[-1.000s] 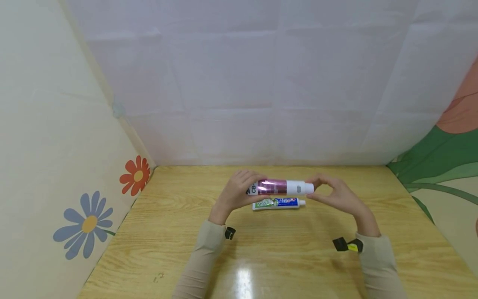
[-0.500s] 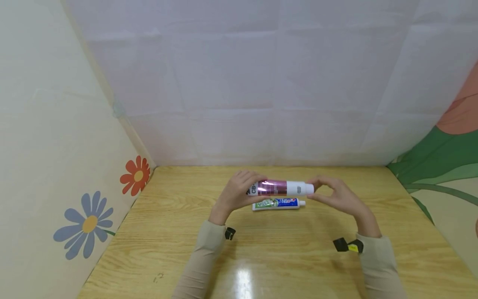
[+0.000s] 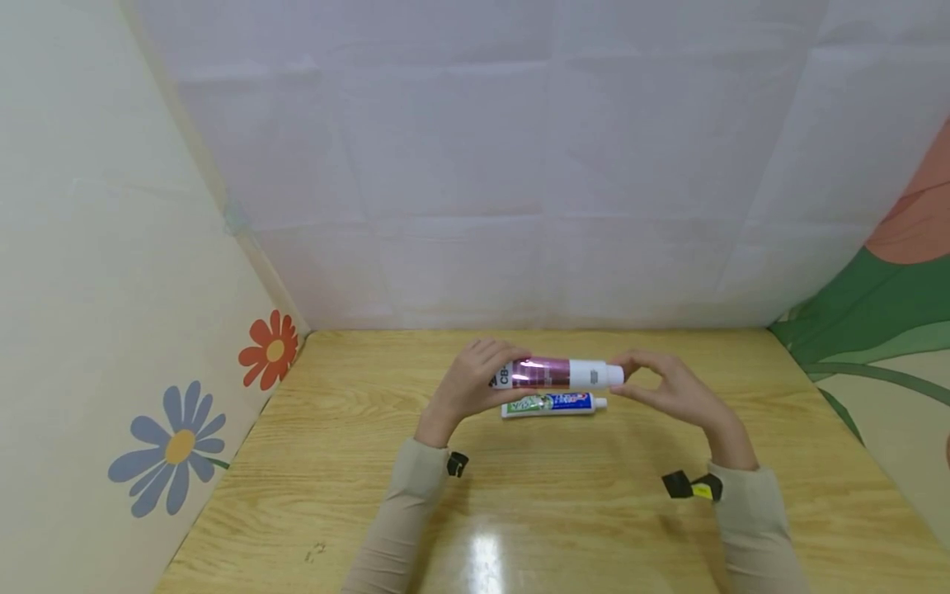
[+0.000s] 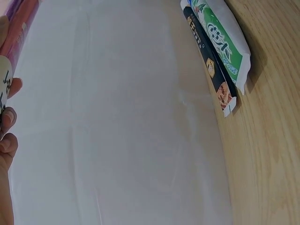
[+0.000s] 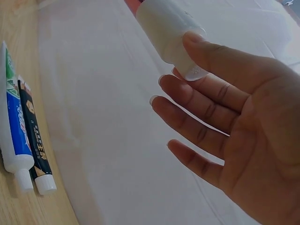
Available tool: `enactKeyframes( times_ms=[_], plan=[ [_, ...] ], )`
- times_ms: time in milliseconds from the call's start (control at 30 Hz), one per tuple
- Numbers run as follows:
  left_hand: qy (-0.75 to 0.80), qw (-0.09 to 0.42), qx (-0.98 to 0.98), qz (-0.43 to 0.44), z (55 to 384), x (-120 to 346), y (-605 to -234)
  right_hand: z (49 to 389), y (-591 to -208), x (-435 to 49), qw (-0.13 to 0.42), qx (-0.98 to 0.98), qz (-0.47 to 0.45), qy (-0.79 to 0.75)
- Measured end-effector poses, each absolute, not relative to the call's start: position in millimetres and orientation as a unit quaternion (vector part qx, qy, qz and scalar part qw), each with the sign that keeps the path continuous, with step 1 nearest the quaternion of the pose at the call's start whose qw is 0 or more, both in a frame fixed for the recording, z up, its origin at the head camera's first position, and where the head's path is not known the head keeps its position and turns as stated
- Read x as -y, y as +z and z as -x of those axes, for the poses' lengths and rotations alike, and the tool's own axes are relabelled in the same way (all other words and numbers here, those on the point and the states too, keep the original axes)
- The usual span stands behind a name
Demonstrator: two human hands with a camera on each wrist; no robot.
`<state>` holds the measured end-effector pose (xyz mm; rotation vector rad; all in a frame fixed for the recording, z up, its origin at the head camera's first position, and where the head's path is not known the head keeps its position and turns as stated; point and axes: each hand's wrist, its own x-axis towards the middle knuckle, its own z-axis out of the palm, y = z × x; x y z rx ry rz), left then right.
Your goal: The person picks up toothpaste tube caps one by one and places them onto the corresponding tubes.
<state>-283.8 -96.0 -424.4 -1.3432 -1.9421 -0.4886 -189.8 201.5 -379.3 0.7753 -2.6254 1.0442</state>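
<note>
A pink-and-white tube (image 3: 545,373) with a white cap (image 3: 615,375) is held level above the table. My left hand (image 3: 467,379) grips its left end, fingers over the top and thumb below. With thumb and forefinger, my right hand (image 3: 671,392) pinches the white cap at the other end; its remaining fingers spread apart in the right wrist view. A green-and-blue toothpaste tube (image 3: 567,403) lies on the table beyond. Beside it in both wrist views lies a black tube (image 5: 35,129) with a white cap, hidden in the head view behind the held tube.
The wooden table (image 3: 579,511) runs back to a white cloth wall (image 3: 475,165). Flower-printed panels (image 3: 89,272) stand at the left and right sides. Black straps (image 3: 458,464) sit at the wrists.
</note>
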Motion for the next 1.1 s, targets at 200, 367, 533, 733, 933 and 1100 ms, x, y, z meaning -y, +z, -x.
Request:
enactKeyframes(
  times_ms=[200,367,533,733,933,1100],
  plan=[
    [-0.188,0.356,0.752,0.522,284.5,95.0,-424.9,202.0,-397.8,-212.8,0.100,0.894,-0.253,0.355],
    [-0.187,0.354,0.752,0.524,284.7,94.2,-425.7,207.0,-404.9,-217.3,0.094,0.892,-0.246,0.366],
    [-0.191,0.352,0.753,0.522,284.9,94.0,-425.9,206.9,-403.6,-216.2,0.088,0.892,-0.243,0.372],
    [-0.194,0.339,0.758,0.522,285.1,94.2,-426.9,201.5,-395.6,-209.5,0.088,0.899,-0.245,0.352],
    [-0.201,0.305,0.774,0.517,286.5,95.9,-429.4,210.8,-407.2,-215.5,0.090,0.899,-0.254,0.346],
    [-0.203,0.289,0.781,0.515,288.0,96.3,-431.1,211.4,-409.0,-216.6,0.099,0.896,-0.257,0.348]
  ],
)
